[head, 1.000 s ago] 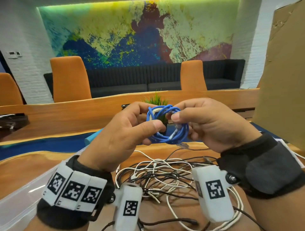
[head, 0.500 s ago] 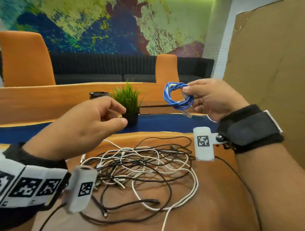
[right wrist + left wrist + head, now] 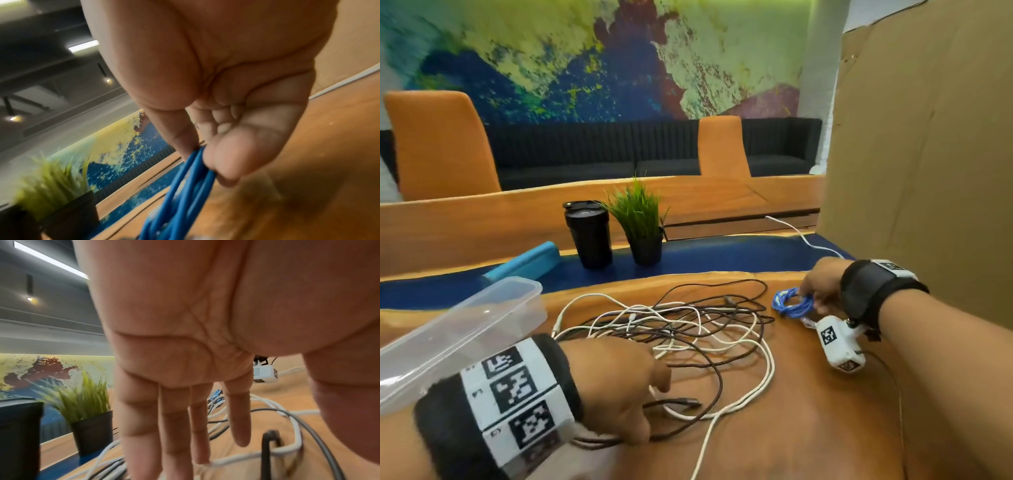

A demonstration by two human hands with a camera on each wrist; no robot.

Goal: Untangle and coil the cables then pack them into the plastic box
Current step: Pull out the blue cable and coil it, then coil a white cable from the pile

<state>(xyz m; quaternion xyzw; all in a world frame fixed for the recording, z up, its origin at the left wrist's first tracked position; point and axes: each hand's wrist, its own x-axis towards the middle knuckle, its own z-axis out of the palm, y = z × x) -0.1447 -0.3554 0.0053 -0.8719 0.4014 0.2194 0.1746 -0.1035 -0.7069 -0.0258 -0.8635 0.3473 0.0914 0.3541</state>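
A coiled blue cable (image 3: 792, 303) lies low on the wooden table at the right, pinched between thumb and fingers of my right hand (image 3: 820, 291); the right wrist view shows the blue cable (image 3: 185, 186) squeezed at the fingertips. A tangle of white and dark cables (image 3: 671, 329) spreads over the middle of the table. My left hand (image 3: 626, 387) hovers over the tangle's near left side, and in the left wrist view its fingers (image 3: 176, 426) are straight and hold nothing. The clear plastic box (image 3: 458, 329) stands at the left.
A black tumbler (image 3: 589, 233), a potted grass plant (image 3: 640, 226) and a blue case (image 3: 524, 265) sit behind the cables. A tall cardboard sheet (image 3: 928, 154) walls the right side. A white cable (image 3: 801, 238) trails off at the back right.
My right hand carried the blue coil from chest height down to the table on the right. My left hand let go of it and dropped to the tangle. The view turned downward.
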